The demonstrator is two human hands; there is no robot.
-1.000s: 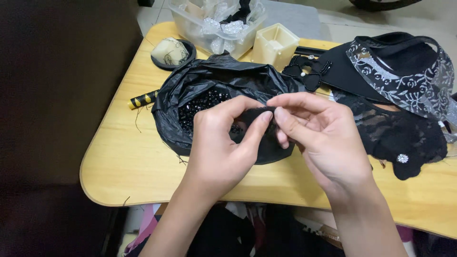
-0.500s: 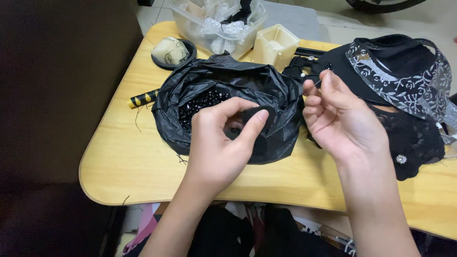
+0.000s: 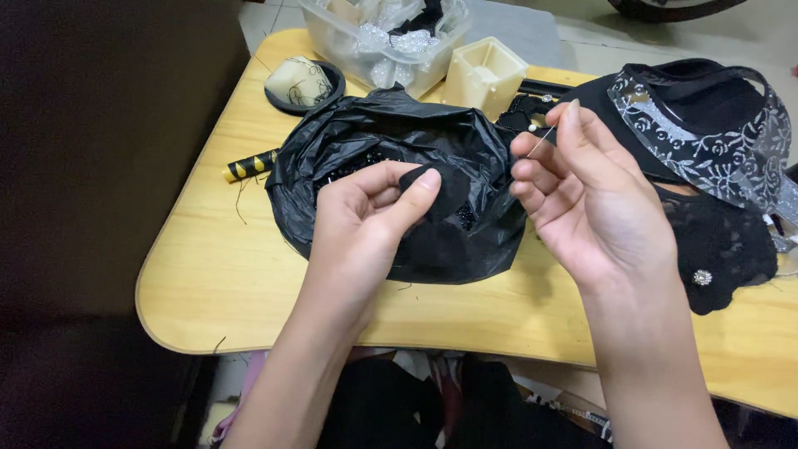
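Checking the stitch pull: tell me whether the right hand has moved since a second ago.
Yes. The right hand has drawn away from the left hand, rightward and up toward the cream square plastic box.

1. A pale wooden worktop (image 3: 249,274) with rounded corners fills the middle of the view.
2. Light grey floor tiles (image 3: 598,41) show beyond its far edge.
3. A dark, shadowed surface (image 3: 91,166) fills the left side.
4. Even, soft light falls throughout.

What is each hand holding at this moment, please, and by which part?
The left hand pinches a small black fabric piece by its left edge. The right hand grips a thin needle by its upper end, between thumb and forefinger.
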